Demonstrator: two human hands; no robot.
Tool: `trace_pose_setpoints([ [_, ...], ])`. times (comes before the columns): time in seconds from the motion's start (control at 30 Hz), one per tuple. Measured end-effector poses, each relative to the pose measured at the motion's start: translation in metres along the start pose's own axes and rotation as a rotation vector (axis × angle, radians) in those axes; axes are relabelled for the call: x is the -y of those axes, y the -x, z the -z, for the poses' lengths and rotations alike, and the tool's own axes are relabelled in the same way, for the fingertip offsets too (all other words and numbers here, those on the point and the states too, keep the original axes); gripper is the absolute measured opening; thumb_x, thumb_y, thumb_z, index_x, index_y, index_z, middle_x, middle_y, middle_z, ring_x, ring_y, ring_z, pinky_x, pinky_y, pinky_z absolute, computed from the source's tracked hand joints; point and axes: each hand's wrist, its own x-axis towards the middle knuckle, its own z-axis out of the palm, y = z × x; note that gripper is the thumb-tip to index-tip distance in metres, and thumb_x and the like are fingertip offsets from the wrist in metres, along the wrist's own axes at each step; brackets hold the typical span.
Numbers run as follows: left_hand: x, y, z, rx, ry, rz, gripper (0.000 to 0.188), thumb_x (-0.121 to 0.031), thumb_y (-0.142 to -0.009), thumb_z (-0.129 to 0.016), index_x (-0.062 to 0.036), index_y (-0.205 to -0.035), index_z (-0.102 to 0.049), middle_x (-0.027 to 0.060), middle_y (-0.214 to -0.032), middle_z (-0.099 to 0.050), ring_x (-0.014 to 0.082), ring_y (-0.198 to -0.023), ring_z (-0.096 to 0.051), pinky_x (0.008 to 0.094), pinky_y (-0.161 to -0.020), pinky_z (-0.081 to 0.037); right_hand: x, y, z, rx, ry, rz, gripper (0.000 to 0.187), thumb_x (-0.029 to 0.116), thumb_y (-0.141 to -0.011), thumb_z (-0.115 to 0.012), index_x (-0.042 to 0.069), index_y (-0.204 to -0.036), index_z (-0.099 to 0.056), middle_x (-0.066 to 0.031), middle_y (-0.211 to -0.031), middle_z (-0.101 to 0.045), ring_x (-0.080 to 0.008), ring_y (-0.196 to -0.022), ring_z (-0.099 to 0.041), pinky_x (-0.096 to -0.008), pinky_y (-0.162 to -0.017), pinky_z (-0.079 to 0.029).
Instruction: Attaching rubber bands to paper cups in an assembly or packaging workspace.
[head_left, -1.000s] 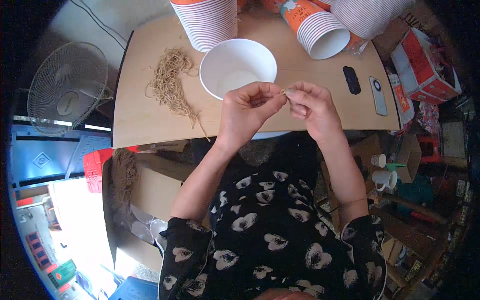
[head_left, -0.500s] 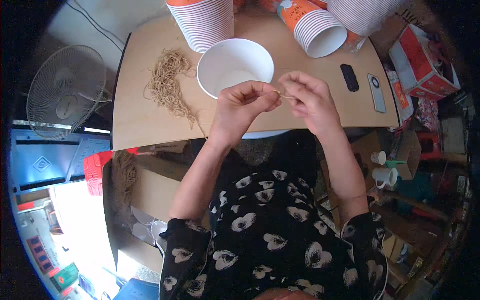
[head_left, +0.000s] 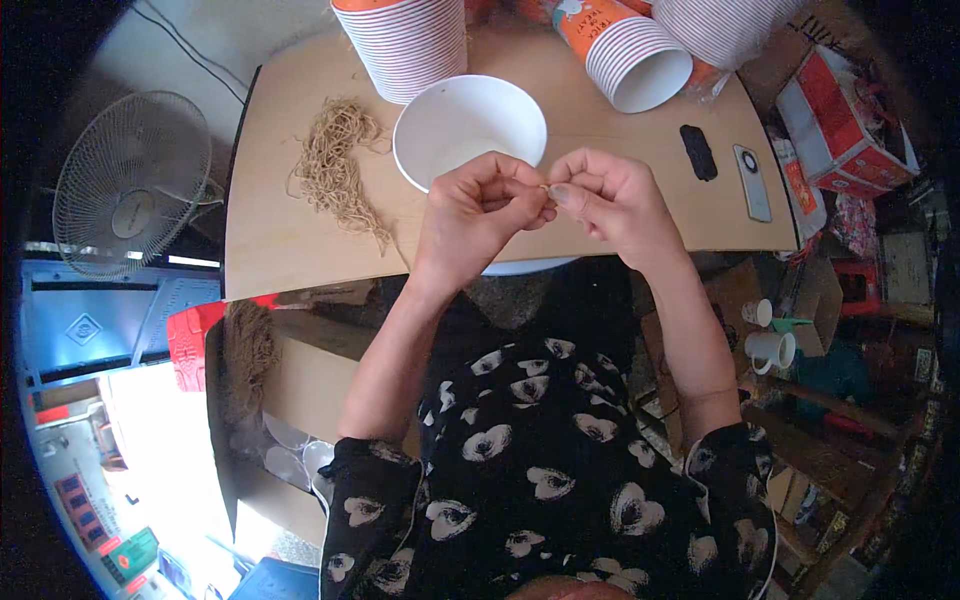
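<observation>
My left hand (head_left: 472,214) and my right hand (head_left: 622,205) meet fingertip to fingertip over the near edge of the table, just in front of a white paper bucket (head_left: 470,112). Both are closed in a pinch on a thin tan cord (head_left: 546,187), of which only a tiny bit shows between the fingers. To the left of the bucket lies a loose tangled heap of tan cord (head_left: 335,165), with a strand trailing toward my left wrist. The bucket stands with its mouth facing up; a white inside wall shows.
Tall stacks of paper buckets (head_left: 412,60) and tipped nested buckets (head_left: 640,75) take up the table's far side. A dark oblong object (head_left: 698,152) and a phone (head_left: 752,182) lie at right. A fan (head_left: 130,185) stands left; a white mug (head_left: 770,350) sits low right.
My right hand has come in toward the left, so the fingertips now touch and the cord stretch between them is mostly covered. My left hand has barely shifted.
</observation>
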Motion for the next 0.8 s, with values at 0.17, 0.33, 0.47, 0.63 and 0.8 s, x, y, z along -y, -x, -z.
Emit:
trace_pose_setpoints([
  [0.17, -0.002, 0.004, -0.001, 0.008, -0.048, -0.036, 0.009, -0.001, -0.092, -0.064, 0.0031, -0.099, -0.061, 0.0089, -0.085, -0.071, 0.0123, -0.08, -0.069, 0.0242, -0.073, -0.058, 0.0, 0.001, 0.0, 0.03, 0.064, 0.059, 0.007, 0.01, -0.093, -0.063, 0.004, -0.094, -0.06, 0.004, -0.073, -0.058, -0.0007, -0.06, -0.046, -0.0173, -0.052, -0.035],
  [0.33, 0.002, 0.005, 0.001, 0.004, 0.042, -0.06, 0.008, 0.0, -0.093, -0.064, 0.0022, -0.099, -0.06, 0.0099, -0.087, -0.071, 0.0136, -0.082, -0.07, 0.0249, -0.074, -0.058, -0.014, 0.005, -0.004, -0.013, -0.181, 0.014, 0.014, 0.016, -0.093, -0.063, 0.005, -0.098, -0.057, 0.0052, -0.071, -0.05, -0.0005, -0.059, -0.042, -0.0159, -0.048, -0.028],
  [0.47, 0.003, 0.004, 0.002, -0.019, 0.098, -0.047, 0.008, -0.001, -0.093, -0.064, 0.0023, -0.099, -0.06, 0.0105, -0.089, -0.07, 0.0146, -0.083, -0.07, 0.0258, -0.075, -0.059, -0.018, 0.006, 0.002, -0.008, -0.337, 0.015, 0.017, 0.018, -0.094, -0.064, 0.004, -0.1, -0.059, 0.0021, -0.073, -0.057, -0.001, -0.057, -0.044, -0.0168, -0.046, -0.03],
  [0.63, 0.002, 0.004, -0.001, -0.006, 0.088, -0.042, 0.008, -0.001, -0.093, -0.064, 0.0024, -0.099, -0.06, 0.0099, -0.088, -0.07, 0.014, -0.082, -0.07, 0.0253, -0.074, -0.059, -0.01, 0.003, -0.009, -0.08, -0.003, 0.224, 0.015, 0.014, -0.094, -0.064, 0.0, -0.099, -0.061, -0.0003, -0.078, -0.063, -0.002, -0.062, -0.051, -0.018, -0.053, -0.04],
  [0.8, 0.002, 0.003, -0.004, 0.015, 0.053, -0.052, 0.008, -0.001, -0.092, -0.065, 0.0026, -0.098, -0.06, 0.0092, -0.087, -0.07, 0.0129, -0.08, -0.069, 0.0239, -0.073, -0.058, -0.012, 0.005, -0.006, -0.087, 0.061, 0.203, 0.012, 0.012, -0.094, -0.064, 0.0, -0.096, -0.062, -0.0001, -0.079, -0.065, -0.0028, -0.065, -0.053, -0.0187, -0.057, -0.042],
])
